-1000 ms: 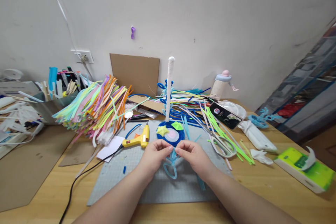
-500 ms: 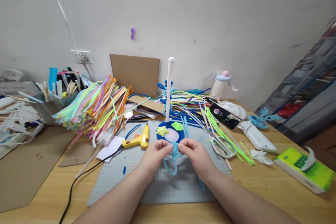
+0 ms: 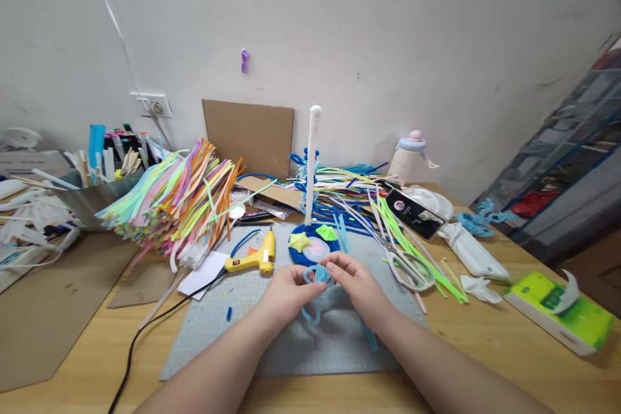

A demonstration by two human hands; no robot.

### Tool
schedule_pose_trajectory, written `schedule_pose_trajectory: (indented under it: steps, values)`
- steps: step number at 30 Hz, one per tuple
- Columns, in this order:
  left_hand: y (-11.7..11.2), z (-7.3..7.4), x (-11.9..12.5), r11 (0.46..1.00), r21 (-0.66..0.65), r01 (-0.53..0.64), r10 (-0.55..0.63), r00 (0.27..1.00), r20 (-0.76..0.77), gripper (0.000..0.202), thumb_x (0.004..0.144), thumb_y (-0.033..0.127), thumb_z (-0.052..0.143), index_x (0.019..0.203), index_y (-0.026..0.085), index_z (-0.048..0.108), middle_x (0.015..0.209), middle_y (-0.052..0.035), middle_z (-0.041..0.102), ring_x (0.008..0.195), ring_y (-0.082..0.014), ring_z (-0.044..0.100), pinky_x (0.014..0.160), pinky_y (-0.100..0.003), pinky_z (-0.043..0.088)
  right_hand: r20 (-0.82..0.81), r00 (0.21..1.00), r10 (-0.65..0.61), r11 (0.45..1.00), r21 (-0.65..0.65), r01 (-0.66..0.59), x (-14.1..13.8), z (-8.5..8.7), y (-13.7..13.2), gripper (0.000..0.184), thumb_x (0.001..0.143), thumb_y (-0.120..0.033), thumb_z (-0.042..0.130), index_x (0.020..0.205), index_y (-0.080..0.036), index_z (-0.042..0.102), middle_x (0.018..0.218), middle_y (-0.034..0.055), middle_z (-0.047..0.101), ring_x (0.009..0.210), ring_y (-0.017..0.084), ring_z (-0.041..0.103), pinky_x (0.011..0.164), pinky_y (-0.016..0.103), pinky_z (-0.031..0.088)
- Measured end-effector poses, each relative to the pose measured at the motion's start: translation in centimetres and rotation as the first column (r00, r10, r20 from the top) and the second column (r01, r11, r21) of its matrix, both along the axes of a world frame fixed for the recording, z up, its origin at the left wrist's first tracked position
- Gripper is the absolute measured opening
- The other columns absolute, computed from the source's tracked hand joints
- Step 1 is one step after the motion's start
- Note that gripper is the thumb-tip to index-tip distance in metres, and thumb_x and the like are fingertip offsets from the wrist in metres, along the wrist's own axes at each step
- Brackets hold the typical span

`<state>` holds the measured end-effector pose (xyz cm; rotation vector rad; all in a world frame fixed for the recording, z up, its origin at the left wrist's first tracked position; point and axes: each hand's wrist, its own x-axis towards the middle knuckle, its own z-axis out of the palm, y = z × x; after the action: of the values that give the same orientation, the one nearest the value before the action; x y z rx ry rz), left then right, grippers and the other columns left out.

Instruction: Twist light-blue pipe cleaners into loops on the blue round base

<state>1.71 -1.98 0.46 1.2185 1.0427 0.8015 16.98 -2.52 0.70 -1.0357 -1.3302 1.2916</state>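
Between my hands, above the grey cutting mat (image 3: 218, 349), is a light blue pipe cleaner piece (image 3: 311, 314) bent into loops. My left hand (image 3: 287, 290) pinches it from the left, thumb on top. My right hand (image 3: 353, 279) grips its upper right side with thumb and forefinger. Just beyond my fingers lies a dark blue round base (image 3: 297, 257), bearing a yellow star (image 3: 299, 243), a green star (image 3: 325, 232) and a pale pink disc (image 3: 317, 249). A white wrapped rod (image 3: 313, 162) stands upright behind the discs, with blue curled pieces beside it.
A yellow glue gun (image 3: 255, 260) with a black cord lies left of my hands. Scissors (image 3: 412, 270) and green pipe cleaners (image 3: 436, 272) lie to the right, near a phone (image 3: 417, 213). A large bundle of colourful pipe cleaners (image 3: 169, 207) fills the back left.
The light blue piece has turned in my fingers, and a loop now shows at its upper left. My left hand has shifted slightly down and left.
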Motion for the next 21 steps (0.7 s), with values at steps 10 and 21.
schedule_pose_trajectory:
  steps: [10,21]
  values:
    - [-0.34,0.22,0.13,0.997,0.068,0.031,-0.025,0.996,-0.089,0.029,0.057,0.040,0.069,0.058,0.012,0.060,0.049,0.0027,0.048,0.044,-0.0073,0.039,0.047,-0.021,0.030,-0.150,0.985,0.080,0.981,-0.163,-0.105,0.06,-0.67,0.03,0.015,0.071,-0.029,0.064,0.068,-0.016,0.059,0.066,-0.0009,0.059,0.063,0.012,0.049,0.061,0.024,0.035]
    - [-0.39,-0.03,0.17,0.982,0.180,-0.057,0.090,0.980,-0.179,0.032,0.063,0.043,0.065,0.054,0.014,0.054,0.049,0.0035,0.045,0.047,-0.0076,0.036,0.047,-0.021,0.027,-0.292,0.956,0.008,0.989,-0.139,-0.051,-0.19,-0.78,0.02,0.018,0.069,-0.027,0.067,0.062,-0.016,0.054,0.062,-0.0034,0.050,0.059,0.010,0.044,0.058,0.022,0.034]
